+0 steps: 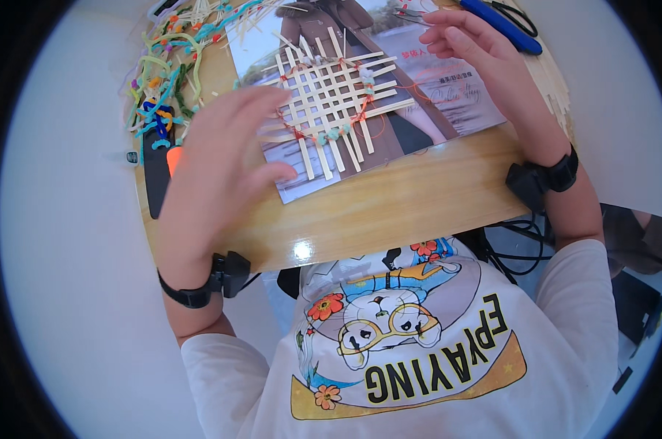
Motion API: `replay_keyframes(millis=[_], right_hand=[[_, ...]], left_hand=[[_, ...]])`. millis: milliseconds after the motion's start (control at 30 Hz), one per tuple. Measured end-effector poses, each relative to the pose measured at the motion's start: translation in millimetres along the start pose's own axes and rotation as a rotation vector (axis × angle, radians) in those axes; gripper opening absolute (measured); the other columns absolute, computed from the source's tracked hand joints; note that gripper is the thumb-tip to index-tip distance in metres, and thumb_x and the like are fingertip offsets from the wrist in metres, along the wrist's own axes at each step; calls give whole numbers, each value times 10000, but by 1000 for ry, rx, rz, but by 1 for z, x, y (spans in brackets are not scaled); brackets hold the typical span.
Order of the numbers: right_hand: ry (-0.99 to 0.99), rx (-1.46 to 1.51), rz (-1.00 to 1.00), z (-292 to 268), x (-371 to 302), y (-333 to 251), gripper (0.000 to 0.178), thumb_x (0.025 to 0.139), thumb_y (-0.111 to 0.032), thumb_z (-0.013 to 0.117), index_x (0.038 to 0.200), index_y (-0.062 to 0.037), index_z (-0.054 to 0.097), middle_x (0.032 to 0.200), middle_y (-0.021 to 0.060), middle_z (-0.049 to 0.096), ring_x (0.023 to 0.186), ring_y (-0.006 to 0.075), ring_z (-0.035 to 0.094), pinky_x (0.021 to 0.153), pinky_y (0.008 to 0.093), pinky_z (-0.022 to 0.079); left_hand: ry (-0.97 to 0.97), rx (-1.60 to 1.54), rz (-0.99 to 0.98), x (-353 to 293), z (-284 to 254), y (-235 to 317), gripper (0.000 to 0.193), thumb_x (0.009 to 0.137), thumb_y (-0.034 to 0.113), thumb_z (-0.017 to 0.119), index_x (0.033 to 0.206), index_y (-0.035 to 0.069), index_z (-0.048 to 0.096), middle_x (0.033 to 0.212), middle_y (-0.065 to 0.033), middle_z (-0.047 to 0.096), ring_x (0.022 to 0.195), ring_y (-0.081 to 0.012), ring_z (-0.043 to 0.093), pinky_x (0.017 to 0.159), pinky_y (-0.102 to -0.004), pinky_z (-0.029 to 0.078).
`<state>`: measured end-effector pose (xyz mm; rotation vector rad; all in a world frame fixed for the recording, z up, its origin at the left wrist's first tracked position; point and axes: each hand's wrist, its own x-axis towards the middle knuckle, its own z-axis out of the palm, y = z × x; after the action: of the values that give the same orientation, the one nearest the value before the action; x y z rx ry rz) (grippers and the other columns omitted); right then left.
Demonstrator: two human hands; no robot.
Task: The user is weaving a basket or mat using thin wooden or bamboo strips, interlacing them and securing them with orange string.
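On the magazine lies a flat lattice of pale thin strips, woven crosswise. A ring of reddish cord with pale green and white beads runs around it. My left hand is smeared by motion at the lattice's left side, its thumb and fingers apart and holding nothing I can see. Over the magazine's upper right, my right hand has its fingers loosely curved and apart. A small pointed metal tool lies by its fingertips; whether they touch is unclear.
A printed magazine covers much of the wooden table. Colourful tangled craft stems heap at the left, beside a dark flat object. At the upper right is a blue-handled tool, with pale strips along the edge.
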<state>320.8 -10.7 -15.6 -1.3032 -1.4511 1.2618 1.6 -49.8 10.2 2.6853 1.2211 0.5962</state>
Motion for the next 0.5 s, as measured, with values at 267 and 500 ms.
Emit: replay_keyframes(millis=[267, 500], right_hand=[[-166, -68, -226, 3, 2, 27, 336, 942, -217, 584, 1245, -73, 564, 1105, 38, 628, 1038, 106, 562, 917, 239, 439], [-121, -363, -167, 14, 2, 25, 309, 927, -199, 599, 1198, -48, 602, 997, 8, 641, 904, 83, 584, 804, 224, 472]], left_hand=[[-4, -27, -407, 24, 8, -30, 308, 850, 275, 677, 1024, 20, 669, 854, -97, 678, 730, -167, 607, 654, -278, 477], [-117, -272, -561, 24, 26, -51, 329, 892, 293, 646, 1055, 7, 653, 816, -42, 646, 724, -97, 550, 664, -248, 449]])
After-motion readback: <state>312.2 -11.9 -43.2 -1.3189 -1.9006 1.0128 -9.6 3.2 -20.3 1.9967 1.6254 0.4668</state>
